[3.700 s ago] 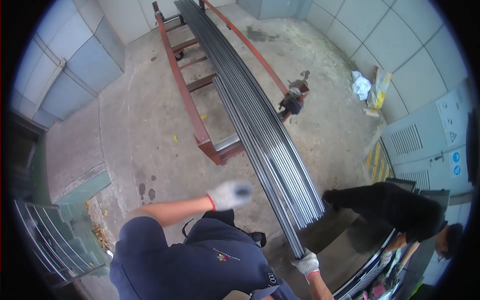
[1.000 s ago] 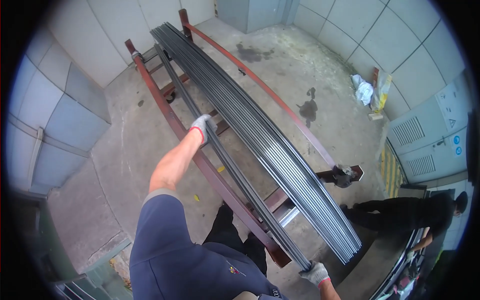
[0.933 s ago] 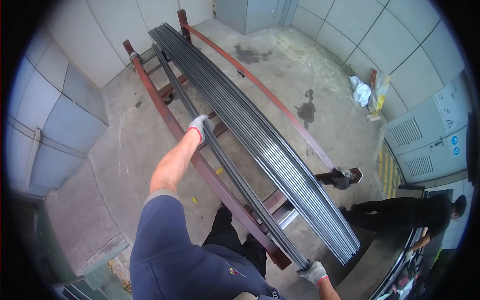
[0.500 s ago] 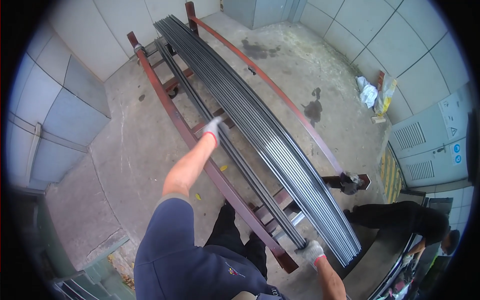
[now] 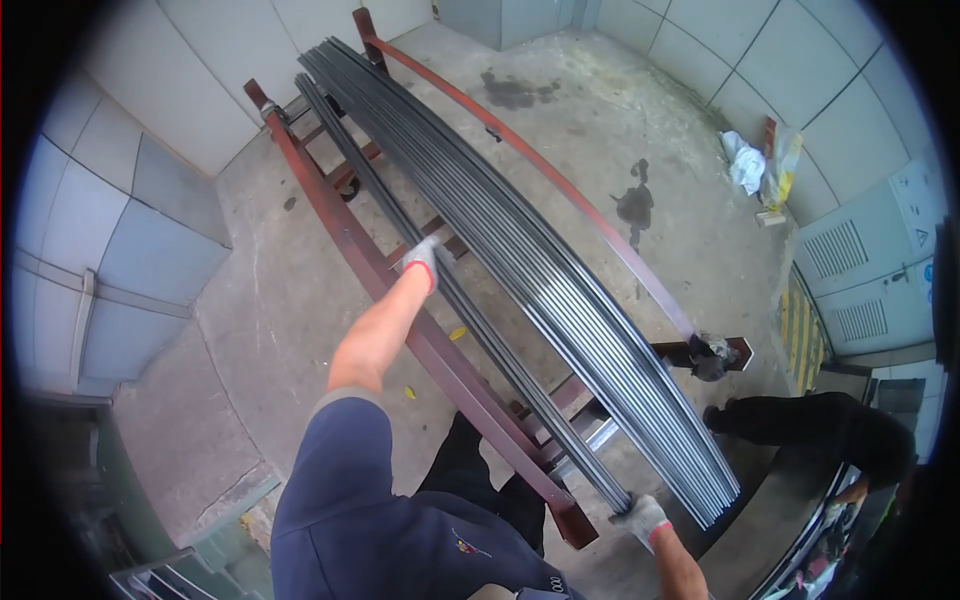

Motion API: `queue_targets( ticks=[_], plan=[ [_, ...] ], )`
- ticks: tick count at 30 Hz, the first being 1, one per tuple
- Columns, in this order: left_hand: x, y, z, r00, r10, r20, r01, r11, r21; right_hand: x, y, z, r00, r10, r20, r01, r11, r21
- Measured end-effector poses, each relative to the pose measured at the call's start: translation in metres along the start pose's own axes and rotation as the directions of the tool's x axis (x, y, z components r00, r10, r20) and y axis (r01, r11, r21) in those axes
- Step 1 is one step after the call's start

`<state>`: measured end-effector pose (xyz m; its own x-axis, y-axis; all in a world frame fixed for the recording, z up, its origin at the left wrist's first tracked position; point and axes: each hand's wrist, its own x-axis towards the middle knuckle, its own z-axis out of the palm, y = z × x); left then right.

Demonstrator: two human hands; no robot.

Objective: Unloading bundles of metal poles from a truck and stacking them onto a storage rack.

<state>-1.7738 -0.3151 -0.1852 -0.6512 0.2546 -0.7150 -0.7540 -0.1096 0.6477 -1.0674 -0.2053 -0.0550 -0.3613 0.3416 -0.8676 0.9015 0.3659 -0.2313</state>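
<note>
Long, thin dark metal bars (image 5: 530, 390) lie in a narrow bundle lengthwise on a maroon metal rack (image 5: 440, 362). My left hand (image 5: 425, 260), in a grey glove with a red cuff, is closed over the bundle near its middle. At the bundle's near end, my right hand (image 5: 643, 517), gloved the same way, is closed round the bar ends. Its fingertips are partly hidden. Just right of this bundle, and apart from it, lies a wide stack of similar bars (image 5: 560, 290), silvery where light catches them.
The rack's far-side red rail (image 5: 560, 160) runs beyond the wide stack. A co-worker in dark clothes (image 5: 800, 420) bends over at the lower right. White and yellow bags (image 5: 745, 165) lean by the right wall, near a grey louvred cabinet (image 5: 860, 270). Pale panels (image 5: 150, 230) stand at left.
The view has turned slightly, and the rack's near end sits a little farther right. My right hand has shifted slightly right and down along with the bar ends. Both hands stay on the bundle.
</note>
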Motion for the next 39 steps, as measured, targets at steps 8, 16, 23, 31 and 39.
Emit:
queue_targets(
  ticks=[8, 16, 23, 31, 39],
  plan=[
    [0.015, -0.018, -0.01, 0.988, -0.157, 0.001, 0.155, 0.971, 0.182, 0.076, -0.101, -0.009, 0.956, -0.184, -0.227, 0.171, 0.982, -0.077],
    [0.044, -0.04, -0.03, 0.985, -0.16, 0.059, 0.143, 0.963, 0.23, 0.107, -0.127, -0.003, 0.964, -0.164, -0.209, 0.162, 0.986, -0.026],
    [0.02, -0.054, -0.021, 0.845, -0.409, 0.345, 0.263, 0.879, 0.398, 0.052, -0.095, -0.036, 0.639, -0.133, -0.757, 0.132, 0.989, -0.063],
    [-0.033, -0.037, -0.031, 0.606, -0.545, 0.579, 0.114, 0.78, 0.615, -0.087, -0.011, 0.055, 0.311, 0.453, -0.835, 0.062, 0.867, 0.494],
    [-0.134, -0.022, 0.049, -0.103, -0.577, 0.811, 0.07, 0.809, 0.584, -0.123, 0.077, 0.249, 0.327, 0.8, -0.502, 0.168, 0.474, 0.864]
  ],
)
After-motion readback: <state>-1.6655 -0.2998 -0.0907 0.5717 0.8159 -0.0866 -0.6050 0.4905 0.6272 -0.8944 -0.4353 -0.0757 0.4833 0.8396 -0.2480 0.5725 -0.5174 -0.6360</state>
